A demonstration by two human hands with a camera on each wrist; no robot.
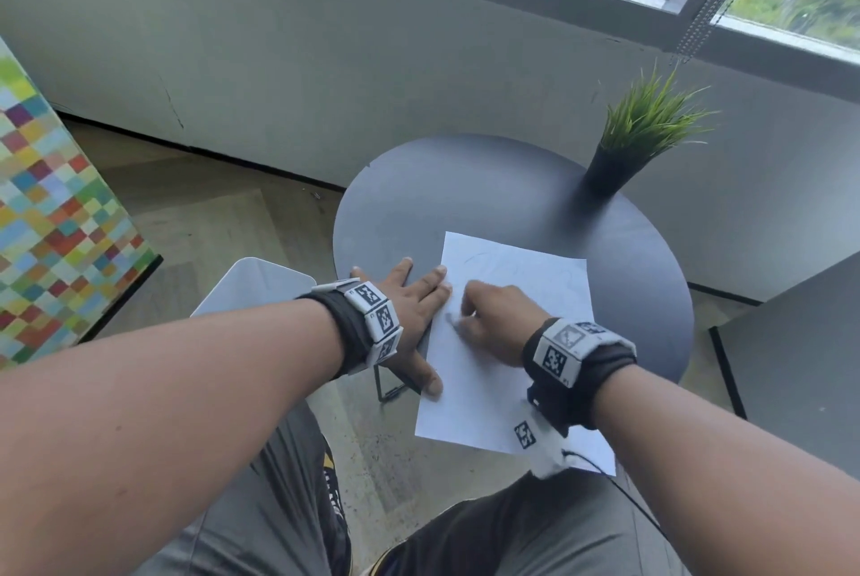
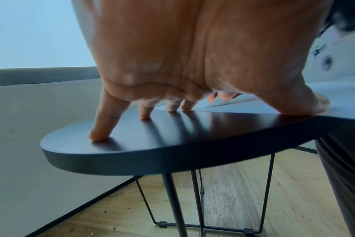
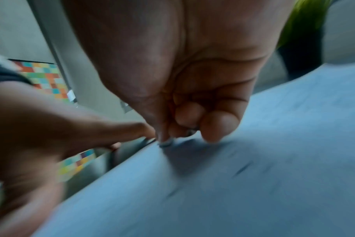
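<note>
- On my feed, the paper (image 1: 549, 277) lies on the near half of the round dark worktop (image 1: 465, 194). Its near end hangs out past the rim, above the lap.
- The left grip (image 1: 409, 315) is spread flat, palm down, at the paper's left edge. From the head view, the thumb and the two innermost fingertips press on the sheet. The other fingers (image 2: 103, 125) press on the bare worktop beside it.
- The right grip (image 1: 493, 319) sits over the paper's middle with its fingers curled under. They pinch a grey bit (image 3: 165, 143) between thumb and fingertips.
- The grey bit's tip touches the paper close to the left edge, just beside the left grip's fingertips. It is too small and blurred for me to tell what it is.
- I can make out faint pencil lines on the far part of the paper.
- A plant (image 1: 647, 124) in a dark pot stands upright at the far right of the worktop, well apart from the paper.
</note>
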